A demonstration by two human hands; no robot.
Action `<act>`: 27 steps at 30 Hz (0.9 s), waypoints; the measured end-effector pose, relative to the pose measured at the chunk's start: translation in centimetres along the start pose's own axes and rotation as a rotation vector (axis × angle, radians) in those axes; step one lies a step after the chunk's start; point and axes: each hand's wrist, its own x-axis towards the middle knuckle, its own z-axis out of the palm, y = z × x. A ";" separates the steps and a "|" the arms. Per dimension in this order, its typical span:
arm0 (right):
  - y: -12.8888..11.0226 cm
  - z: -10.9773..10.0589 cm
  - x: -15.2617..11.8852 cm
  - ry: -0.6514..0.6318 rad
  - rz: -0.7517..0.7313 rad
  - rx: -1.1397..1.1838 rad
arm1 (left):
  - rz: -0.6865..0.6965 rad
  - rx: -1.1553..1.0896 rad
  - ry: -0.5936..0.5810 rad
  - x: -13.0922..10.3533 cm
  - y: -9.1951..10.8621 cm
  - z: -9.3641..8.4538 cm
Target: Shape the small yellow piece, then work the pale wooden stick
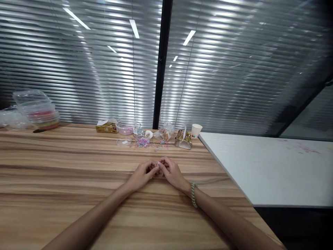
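Note:
Over the middle of the wooden table [78,194], my left hand [145,172] and my right hand [169,170] meet fingertip to fingertip. Both are closed in a pinch. Whatever lies between the fingers is too small or too hidden to make out. A braided green band [194,195] circles my right wrist. Just beyond the hands stands a clear tub [143,140] of small pink, blue and white pieces that look like paper clips. Several loose coloured pieces [160,147] are scattered beside it. A clear round lid [124,141] lies flat to its left.
Along the back edge stand a gold box [106,127], a clear tub with pink contents [126,128], a crumpled plastic bag [166,132], a gold tissue pack [183,139] and a paper cup [196,130]. Stacked plastic containers [41,113] sit far left. A white table [267,166] adjoins at right.

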 end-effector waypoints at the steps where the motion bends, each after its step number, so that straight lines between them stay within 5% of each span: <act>1: 0.0 0.0 0.0 0.009 0.004 0.010 | 0.002 -0.005 -0.001 0.0 0.0 0.0; 15: 1.6 0.4 0.9 0.170 0.243 0.395 | -0.015 -0.039 -0.025 0.1 -0.5 -0.1; 22: 0.6 0.1 0.8 -0.030 0.389 0.976 | -0.072 -0.122 -0.045 0.0 -0.5 -0.3; 27: 0.2 -0.5 0.7 -0.251 0.419 1.105 | -0.080 -0.097 -0.031 -0.1 -0.5 -0.3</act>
